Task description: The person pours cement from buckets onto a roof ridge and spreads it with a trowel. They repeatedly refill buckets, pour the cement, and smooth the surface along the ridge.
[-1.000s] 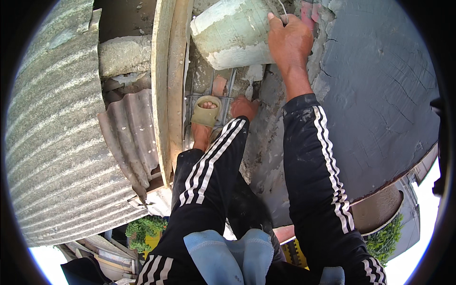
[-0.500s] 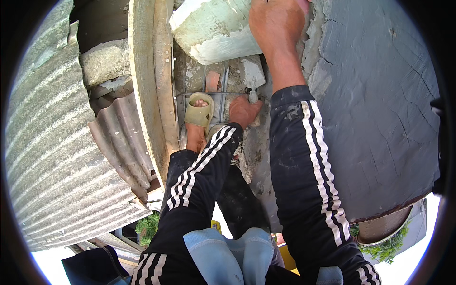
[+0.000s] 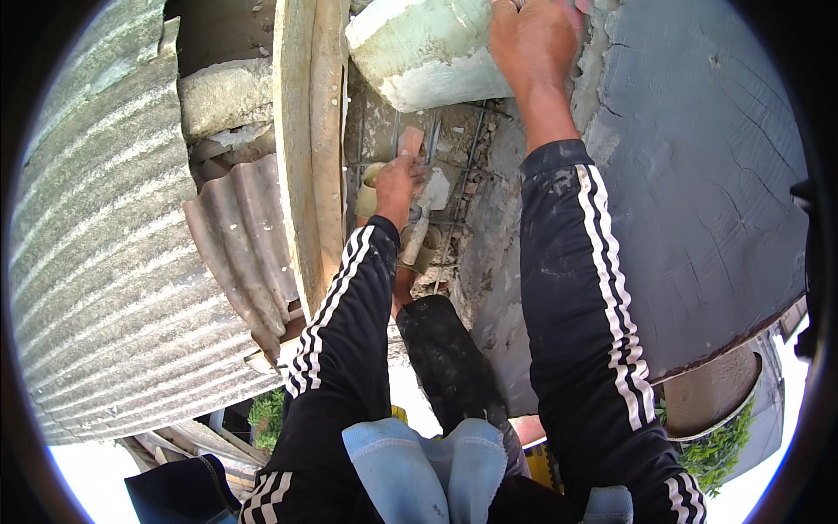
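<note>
My right hand (image 3: 537,44) grips the side of a pale green bucket (image 3: 419,48) that lies tipped at the top of the view, above a gap full of rubble and mortar. My left hand (image 3: 397,185) is down in that gap, closed around a small hand tool (image 3: 417,237) with a light handle; I cannot tell what kind of tool it is. A reddish brick piece (image 3: 410,140) sits just past its fingers. A foot in a yellowish sandal (image 3: 368,199) is partly hidden behind that hand. Both my arms wear black sleeves with white stripes.
Thin steel bars (image 3: 454,188) cross the gap. A wooden board (image 3: 305,166) stands along its left side, with grey corrugated sheets (image 3: 105,262) beyond. A grey plastered surface (image 3: 698,175) fills the right. A dark trouser leg (image 3: 445,358) and green plants (image 3: 716,441) lie far below.
My left hand has moved up from beside the sandal to the brick piece deeper in the gap. My right hand stays on the bucket, and my view has shifted a little.
</note>
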{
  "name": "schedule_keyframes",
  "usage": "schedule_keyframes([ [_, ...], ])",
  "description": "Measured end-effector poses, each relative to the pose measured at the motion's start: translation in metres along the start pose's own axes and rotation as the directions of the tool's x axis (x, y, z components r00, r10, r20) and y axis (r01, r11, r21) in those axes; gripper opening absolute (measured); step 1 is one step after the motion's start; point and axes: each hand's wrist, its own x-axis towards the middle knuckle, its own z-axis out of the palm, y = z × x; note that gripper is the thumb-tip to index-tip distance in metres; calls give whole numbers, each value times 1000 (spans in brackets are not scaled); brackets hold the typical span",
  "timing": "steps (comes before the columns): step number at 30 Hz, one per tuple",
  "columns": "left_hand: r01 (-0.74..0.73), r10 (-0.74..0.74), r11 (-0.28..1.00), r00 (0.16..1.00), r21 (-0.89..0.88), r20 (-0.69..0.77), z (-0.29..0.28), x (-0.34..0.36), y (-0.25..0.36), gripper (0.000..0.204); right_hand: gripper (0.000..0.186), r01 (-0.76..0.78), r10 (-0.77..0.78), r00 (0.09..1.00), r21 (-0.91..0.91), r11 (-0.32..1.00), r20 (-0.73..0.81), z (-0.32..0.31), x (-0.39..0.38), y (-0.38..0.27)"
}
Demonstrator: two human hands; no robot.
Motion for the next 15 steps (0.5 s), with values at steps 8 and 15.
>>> schedule_keyframes([
  [8,35,172,432,978,-901,120,77,6,95,72,32,-395,360,910,167,903,206,-41,-31,-15],
  [15,-175,287,665,957,-726,33,38,-33,121,49,26,-732,810,572,528,431,131,-85,-104,-16],
])
